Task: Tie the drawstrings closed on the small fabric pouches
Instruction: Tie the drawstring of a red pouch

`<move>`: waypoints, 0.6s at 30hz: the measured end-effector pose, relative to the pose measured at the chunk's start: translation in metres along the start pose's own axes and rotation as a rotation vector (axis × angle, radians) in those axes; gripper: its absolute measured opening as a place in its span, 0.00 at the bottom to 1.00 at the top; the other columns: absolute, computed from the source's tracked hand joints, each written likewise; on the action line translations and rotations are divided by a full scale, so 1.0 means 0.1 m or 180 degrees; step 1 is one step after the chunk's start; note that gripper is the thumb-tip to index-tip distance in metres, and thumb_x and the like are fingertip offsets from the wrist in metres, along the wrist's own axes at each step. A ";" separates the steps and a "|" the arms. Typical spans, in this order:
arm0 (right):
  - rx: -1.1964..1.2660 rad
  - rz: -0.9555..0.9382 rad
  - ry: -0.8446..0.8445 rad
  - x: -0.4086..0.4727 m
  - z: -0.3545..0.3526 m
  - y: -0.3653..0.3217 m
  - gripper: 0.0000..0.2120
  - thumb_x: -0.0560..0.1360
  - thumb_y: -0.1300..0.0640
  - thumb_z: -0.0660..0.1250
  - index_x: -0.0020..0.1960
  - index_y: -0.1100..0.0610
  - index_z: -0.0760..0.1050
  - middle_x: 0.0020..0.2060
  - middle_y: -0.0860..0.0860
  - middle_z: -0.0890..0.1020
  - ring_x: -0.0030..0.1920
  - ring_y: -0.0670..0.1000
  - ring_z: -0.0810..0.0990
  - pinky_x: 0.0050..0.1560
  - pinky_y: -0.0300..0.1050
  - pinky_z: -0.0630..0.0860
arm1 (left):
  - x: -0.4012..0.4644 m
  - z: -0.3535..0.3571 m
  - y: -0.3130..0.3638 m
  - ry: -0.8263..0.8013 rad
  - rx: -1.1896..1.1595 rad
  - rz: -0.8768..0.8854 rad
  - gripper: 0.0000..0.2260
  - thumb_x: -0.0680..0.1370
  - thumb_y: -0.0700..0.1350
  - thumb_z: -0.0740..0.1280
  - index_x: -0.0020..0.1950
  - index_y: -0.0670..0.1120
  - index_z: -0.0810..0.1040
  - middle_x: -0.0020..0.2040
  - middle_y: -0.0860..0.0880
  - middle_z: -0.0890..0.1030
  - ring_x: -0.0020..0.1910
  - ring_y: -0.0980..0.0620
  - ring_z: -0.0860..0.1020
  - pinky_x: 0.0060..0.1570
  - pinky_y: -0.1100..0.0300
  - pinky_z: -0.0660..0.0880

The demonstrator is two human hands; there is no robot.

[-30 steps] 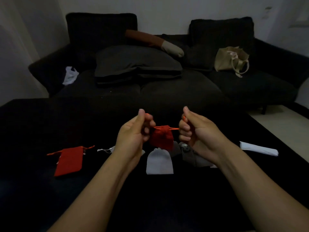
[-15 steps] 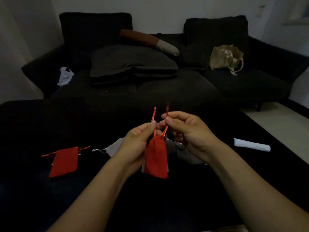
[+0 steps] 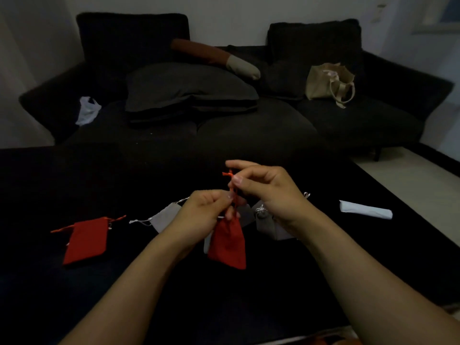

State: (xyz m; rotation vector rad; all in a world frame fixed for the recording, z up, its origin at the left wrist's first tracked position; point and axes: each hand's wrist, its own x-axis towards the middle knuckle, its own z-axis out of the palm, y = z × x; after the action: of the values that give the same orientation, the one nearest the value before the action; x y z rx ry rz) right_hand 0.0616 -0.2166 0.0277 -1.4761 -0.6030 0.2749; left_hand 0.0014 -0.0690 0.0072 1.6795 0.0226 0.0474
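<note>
A red pouch (image 3: 227, 241) hangs in front of me by its orange drawstrings (image 3: 232, 188). My left hand (image 3: 202, 212) pinches the strings just above the gathered neck. My right hand (image 3: 267, 190) pinches the string ends higher up, its thumb and forefinger closed on them. A second red pouch (image 3: 86, 240) lies flat on the black table at the left, strings loose. A grey pouch (image 3: 165, 219) with white strings lies behind my left hand. Another grey pouch (image 3: 267, 225) with a tied top lies under my right wrist. A pale pouch is partly hidden behind the hanging one.
The black table (image 3: 62, 295) fills the foreground. A white rolled item (image 3: 364, 210) lies on its right side. Behind stands a dark sofa (image 3: 249, 125) with cushions, a beige bag (image 3: 328, 82) and a white plastic bag (image 3: 87, 110). Pale floor shows at the right.
A second ago both hands pulled the strings apart sideways. Since then the hands have come together, the pouch hangs down, and my right hand has lifted the string ends above my left.
</note>
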 end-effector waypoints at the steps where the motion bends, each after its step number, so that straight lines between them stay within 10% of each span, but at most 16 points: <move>1: -0.0049 -0.0020 -0.0042 -0.01 0.02 0.00 0.06 0.76 0.65 0.67 0.43 0.62 0.82 0.58 0.51 0.82 0.56 0.44 0.82 0.49 0.37 0.78 | -0.01 0.01 0.01 -0.0156 0.0023 -0.0084 0.20 0.84 0.42 0.57 0.33 0.44 0.77 0.31 0.46 0.76 0.33 0.58 0.78 0.36 0.65 0.73; 7: -0.0201 0.0127 0.0130 -0.01 0.03 0.07 0.08 0.77 0.62 0.68 0.44 0.67 0.81 0.29 0.55 0.79 0.30 0.51 0.76 0.32 0.40 0.72 | 0.02 0.01 0.05 -0.0398 -0.0951 -0.0562 0.18 0.82 0.44 0.55 0.47 0.38 0.84 0.32 0.46 0.74 0.38 0.49 0.80 0.46 0.56 0.77; 12: -0.0440 0.0262 0.0130 -0.01 0.04 0.08 0.09 0.78 0.61 0.67 0.45 0.67 0.82 0.29 0.56 0.79 0.29 0.46 0.76 0.28 0.33 0.71 | 0.00 -0.03 -0.01 -0.0223 0.0234 -0.0162 0.14 0.82 0.47 0.60 0.45 0.44 0.83 0.31 0.48 0.75 0.34 0.57 0.79 0.40 0.63 0.73; 18: -0.0178 0.0485 0.0432 0.04 -0.02 0.03 0.08 0.76 0.69 0.66 0.53 0.67 0.81 0.35 0.57 0.82 0.30 0.43 0.78 0.31 0.33 0.74 | 0.05 -0.08 0.00 0.0363 -0.0749 -0.0586 0.14 0.83 0.45 0.60 0.46 0.42 0.83 0.34 0.48 0.81 0.37 0.54 0.80 0.38 0.64 0.77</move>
State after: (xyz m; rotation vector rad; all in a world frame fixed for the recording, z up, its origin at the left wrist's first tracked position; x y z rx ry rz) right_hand 0.0662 -0.2161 0.0258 -1.5836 -0.3925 0.2752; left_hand 0.0062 -0.0612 0.0076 1.4319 0.2484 0.0064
